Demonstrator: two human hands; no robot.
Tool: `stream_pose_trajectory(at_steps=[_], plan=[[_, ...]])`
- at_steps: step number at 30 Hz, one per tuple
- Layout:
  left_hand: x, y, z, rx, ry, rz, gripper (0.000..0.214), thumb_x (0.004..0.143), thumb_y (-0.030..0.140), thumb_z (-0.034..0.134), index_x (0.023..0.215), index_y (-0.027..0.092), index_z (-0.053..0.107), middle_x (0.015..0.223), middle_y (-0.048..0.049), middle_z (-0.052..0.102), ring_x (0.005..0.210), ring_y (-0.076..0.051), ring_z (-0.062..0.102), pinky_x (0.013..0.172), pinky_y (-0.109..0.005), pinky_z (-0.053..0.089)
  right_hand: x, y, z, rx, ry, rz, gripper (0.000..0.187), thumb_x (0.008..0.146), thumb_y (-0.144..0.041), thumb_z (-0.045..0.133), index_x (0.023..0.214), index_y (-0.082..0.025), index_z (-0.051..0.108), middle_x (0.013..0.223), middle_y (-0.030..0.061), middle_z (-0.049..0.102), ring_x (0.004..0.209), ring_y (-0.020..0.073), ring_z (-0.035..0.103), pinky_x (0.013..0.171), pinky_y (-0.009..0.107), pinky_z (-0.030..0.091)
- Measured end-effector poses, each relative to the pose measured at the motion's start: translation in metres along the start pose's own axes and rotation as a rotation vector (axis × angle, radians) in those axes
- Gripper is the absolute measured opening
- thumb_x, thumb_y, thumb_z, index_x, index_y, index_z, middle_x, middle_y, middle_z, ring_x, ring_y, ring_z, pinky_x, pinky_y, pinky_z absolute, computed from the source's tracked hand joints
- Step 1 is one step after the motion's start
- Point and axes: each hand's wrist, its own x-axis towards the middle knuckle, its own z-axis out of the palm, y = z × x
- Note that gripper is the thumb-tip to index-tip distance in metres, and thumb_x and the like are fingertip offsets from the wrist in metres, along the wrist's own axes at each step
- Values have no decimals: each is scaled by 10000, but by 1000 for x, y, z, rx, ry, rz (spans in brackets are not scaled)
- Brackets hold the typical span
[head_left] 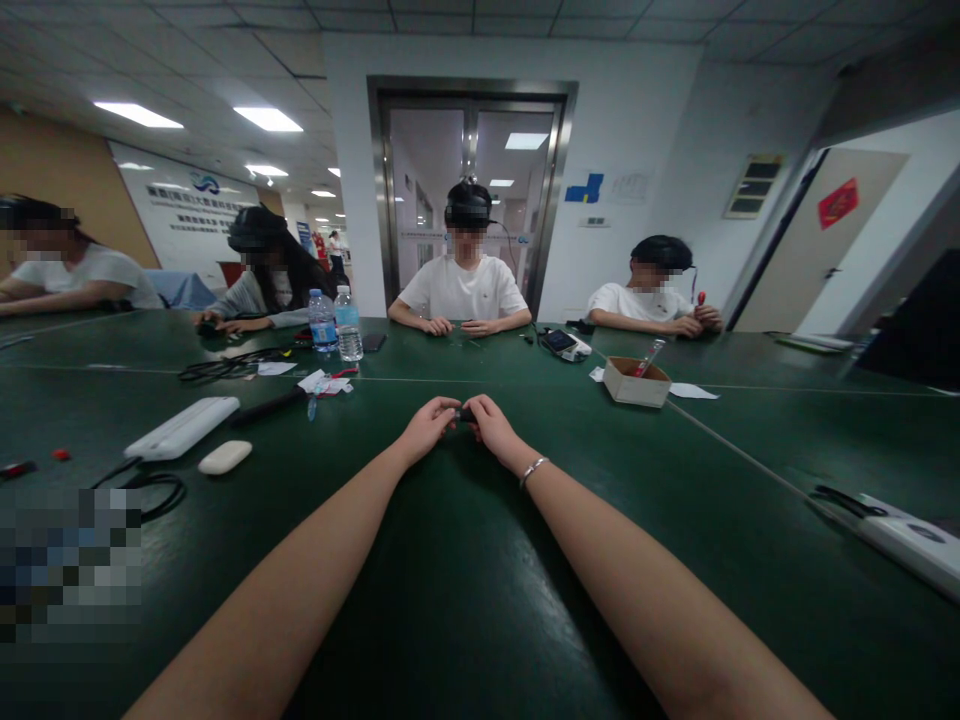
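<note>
Both my arms stretch forward over the dark green table (465, 600). My left hand (429, 425) and my right hand (491, 425) meet at the table's middle, fingers curled together around a small dark object (466, 412) pinched between them. What the object is I cannot make out. A thin silver bracelet (532, 469) circles my right wrist.
A small cardboard box (636, 381) with a red-tipped tool stands right of my hands. Left lie a white power strip (182, 427), a white oval case (224, 457), black cables and two water bottles (336, 323). Another white strip (900, 535) lies far right. Several people sit along the far side.
</note>
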Motion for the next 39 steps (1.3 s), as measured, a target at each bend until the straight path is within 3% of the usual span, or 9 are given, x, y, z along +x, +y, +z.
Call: stream_pose_trajectory(at_steps=[16, 20, 24, 35, 39], plan=[[0, 1, 0, -4, 25, -20, 295, 790, 279, 471, 1034, 132, 545, 740, -28, 568, 594, -99, 477, 516, -201, 359, -2, -4, 1, 5, -21, 20, 154, 872, -261, 375, 817, -182, 495, 543, -58, 380, 434, 87, 357, 393, 162, 285], [0, 0, 0, -4, -20, -16, 310, 832, 327, 405, 1023, 123, 540, 627, -7, 538, 530, -96, 445, 505, -207, 349, -1, -3, 1, 21, -20, 18, 157, 871, -256, 377, 809, -176, 497, 542, -59, 384, 425, 80, 348, 392, 157, 280], [-1, 1, 1, 3, 6, -21, 285, 796, 284, 463, 1028, 139, 542, 699, -14, 558, 571, -95, 467, 513, -201, 349, -1, -3, 1, 17, -28, 24, 165, 877, -263, 372, 816, -179, 501, 523, -61, 367, 419, 84, 349, 383, 155, 269], [1, -1, 1, -17, -9, -13, 298, 812, 306, 413, 1024, 135, 534, 646, -1, 519, 542, -96, 443, 496, -208, 341, -1, -2, -2, 30, -54, 35, 206, 904, -267, 331, 829, -181, 504, 509, -55, 373, 408, 87, 353, 384, 155, 279], [-2, 3, 1, 1, 17, -13, 294, 760, 268, 485, 1021, 148, 545, 716, -11, 547, 597, -97, 467, 516, -202, 352, 0, -1, -2, 30, -58, 38, 214, 903, -278, 335, 830, -181, 511, 519, -51, 382, 409, 85, 354, 384, 154, 288]])
